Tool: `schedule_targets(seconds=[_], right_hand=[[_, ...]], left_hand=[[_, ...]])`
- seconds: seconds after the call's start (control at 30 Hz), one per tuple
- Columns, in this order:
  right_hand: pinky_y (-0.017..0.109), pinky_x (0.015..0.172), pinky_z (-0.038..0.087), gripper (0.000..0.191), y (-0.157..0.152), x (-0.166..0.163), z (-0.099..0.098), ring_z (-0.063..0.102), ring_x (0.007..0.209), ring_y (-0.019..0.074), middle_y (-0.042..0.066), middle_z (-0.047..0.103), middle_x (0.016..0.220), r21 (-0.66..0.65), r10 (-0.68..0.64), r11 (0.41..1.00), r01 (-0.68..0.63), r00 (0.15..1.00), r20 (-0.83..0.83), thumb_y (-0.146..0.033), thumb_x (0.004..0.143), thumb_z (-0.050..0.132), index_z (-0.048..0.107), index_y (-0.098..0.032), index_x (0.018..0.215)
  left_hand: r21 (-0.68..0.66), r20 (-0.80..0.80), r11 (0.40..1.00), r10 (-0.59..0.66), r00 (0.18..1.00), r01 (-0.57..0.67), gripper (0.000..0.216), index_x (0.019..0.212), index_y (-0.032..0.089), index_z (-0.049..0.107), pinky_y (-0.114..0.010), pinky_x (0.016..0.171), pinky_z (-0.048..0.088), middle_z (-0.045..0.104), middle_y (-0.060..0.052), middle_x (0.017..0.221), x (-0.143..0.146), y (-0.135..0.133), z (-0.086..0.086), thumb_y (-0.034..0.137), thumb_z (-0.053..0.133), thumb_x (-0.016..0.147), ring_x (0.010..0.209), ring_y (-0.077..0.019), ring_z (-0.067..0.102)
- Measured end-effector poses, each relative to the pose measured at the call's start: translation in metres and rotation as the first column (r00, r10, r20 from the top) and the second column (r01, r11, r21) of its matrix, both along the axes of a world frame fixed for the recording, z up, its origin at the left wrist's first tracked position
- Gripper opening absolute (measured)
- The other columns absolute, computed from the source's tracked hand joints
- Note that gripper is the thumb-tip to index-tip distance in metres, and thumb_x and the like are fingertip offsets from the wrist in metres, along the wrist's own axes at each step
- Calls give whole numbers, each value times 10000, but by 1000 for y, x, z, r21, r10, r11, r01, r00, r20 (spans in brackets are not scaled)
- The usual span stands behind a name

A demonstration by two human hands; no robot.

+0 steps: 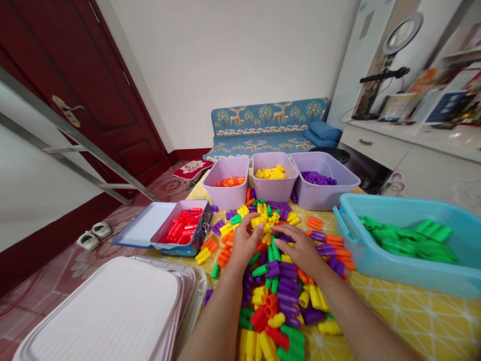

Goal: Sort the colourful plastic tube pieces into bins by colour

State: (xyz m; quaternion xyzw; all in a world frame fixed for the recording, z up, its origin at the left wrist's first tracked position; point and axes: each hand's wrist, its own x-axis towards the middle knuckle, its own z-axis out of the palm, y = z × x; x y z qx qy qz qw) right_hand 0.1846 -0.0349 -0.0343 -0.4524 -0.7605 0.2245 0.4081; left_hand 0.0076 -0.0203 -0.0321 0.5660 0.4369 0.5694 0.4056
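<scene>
A mixed pile of plastic bullet-shaped connecting blocks (287, 296) in yellow, purple, green, orange and red spreads over the table in front of me. My left hand (246, 240) is at the far part of the pile, thumb and fingers closed around yellow blocks (262, 220). Close beside it on the right, my right hand (300, 248) reaches over the pile with fingers stretched and thumb apart. Its fingertips come near the same yellow blocks; whether they touch cannot be made out. Green blocks (275, 250) lie just under its thumb.
Lilac bins hold orange (225, 200), yellow (272, 190) and purple blocks (319, 198) at the back. A blue bin (406, 273) with green blocks stands right; an open tin (180, 248) with red ones, left. White lids (101, 311) are stacked front left. A metal ladder (86, 145) leans left.
</scene>
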Motion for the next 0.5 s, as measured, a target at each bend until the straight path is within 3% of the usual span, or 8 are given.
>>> schedule_targets(seconds=[0.13,0.3,0.4,0.5], right_hand=[[402,958,443,270,0,1,1,589,1074,234,63,669,1110,-1,3,1000,-3,1000,11,-352,839,592,671,-238,1070],[404,957,443,264,0,2,-1,594,1068,235,69,671,1106,-17,-2,1000,2,1000,6,-338,834,595,672,-224,1059],[403,956,445,262,0,2,0,595,1067,235,68,673,1103,-21,1,1000,-1,1000,-1,-339,832,594,674,-226,1055],[404,959,443,255,0,2,1,595,1071,236,66,675,1099,-22,0,1000,0,1000,-6,-340,833,593,680,-232,1047]], left_hand=[[-31,286,991,134,949,-131,334,974,189,521,-154,452,348,472,83,592,-6,5,7,347,694,736,447,-46,434],[-134,679,990,124,724,-44,374,848,193,466,-115,372,178,372,115,540,-22,10,18,272,764,635,392,-9,314],[-161,751,987,127,649,-7,402,765,186,435,-110,372,175,414,100,583,-28,10,23,266,788,590,405,3,325],[-208,687,978,157,709,-15,393,762,182,447,-118,372,170,437,94,590,-28,8,27,308,777,589,399,0,331]])
